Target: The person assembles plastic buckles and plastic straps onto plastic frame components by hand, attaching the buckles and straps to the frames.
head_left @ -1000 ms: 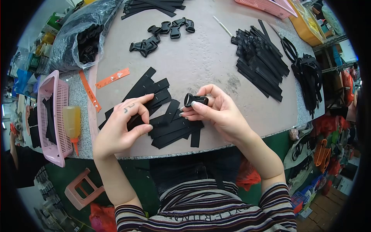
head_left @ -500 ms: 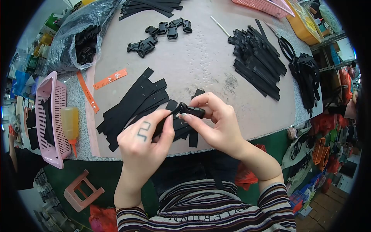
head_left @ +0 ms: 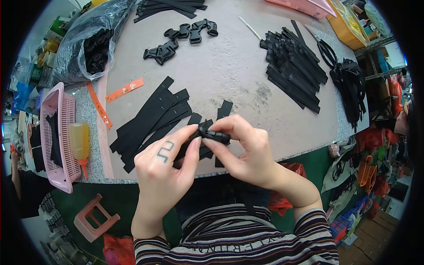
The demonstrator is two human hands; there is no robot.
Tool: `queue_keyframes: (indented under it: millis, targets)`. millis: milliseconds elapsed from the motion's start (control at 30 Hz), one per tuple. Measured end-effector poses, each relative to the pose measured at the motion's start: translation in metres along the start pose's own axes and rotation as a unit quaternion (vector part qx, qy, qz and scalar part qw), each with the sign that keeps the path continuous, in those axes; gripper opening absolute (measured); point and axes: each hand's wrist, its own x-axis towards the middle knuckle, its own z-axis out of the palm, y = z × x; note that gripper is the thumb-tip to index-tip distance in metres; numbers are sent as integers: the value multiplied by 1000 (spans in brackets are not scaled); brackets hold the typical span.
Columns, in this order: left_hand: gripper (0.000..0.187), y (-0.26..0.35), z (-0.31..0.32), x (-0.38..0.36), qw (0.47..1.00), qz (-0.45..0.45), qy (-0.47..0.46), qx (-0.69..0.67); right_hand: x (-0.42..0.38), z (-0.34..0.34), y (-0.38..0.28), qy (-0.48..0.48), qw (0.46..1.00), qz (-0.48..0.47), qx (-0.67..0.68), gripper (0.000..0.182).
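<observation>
My right hand [head_left: 245, 152] pinches a black plastic buckle [head_left: 217, 136] between thumb and fingers, near the table's front edge. My left hand [head_left: 168, 157] is closed on a black webbing strap [head_left: 189, 148], whose end meets the buckle at the fingertips; the fingers partly hide both. Beneath and beyond the hands lie flat black strap pieces [head_left: 152, 112]. Farther back sits a loose group of black side-release buckles [head_left: 165, 52].
At the right lie a pile of black straps [head_left: 293, 66] and black-handled scissors [head_left: 327, 54]. Left are a pink basket [head_left: 70, 110], a glue bottle [head_left: 80, 140], orange strips [head_left: 125, 89] and a plastic bag [head_left: 75, 48]. A pink stool [head_left: 95, 216] stands below.
The buckle has turned and come slightly lower and left with my right hand. Its end now sits against the strap at my left fingertips. My left hand has barely moved.
</observation>
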Motion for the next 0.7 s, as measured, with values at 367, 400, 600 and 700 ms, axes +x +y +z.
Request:
queue_keyframes:
  millis: [367,400,600,700]
  targets:
    - [21,3,-6,-1,995,-69,-55,-56,1,-7,-4,-31,999,1,-20,22]
    - [21,3,-7,0,996,-52,-63,-38,1,-8,-5,-39,999,3,-21,22]
    - [19,3,-14,4,997,-5,-82,9,7,-22,-13,-154,978,-30,-135,24]
    - [19,4,-27,11,986,-75,-143,-49,11,-36,-16,-246,968,44,0,25]
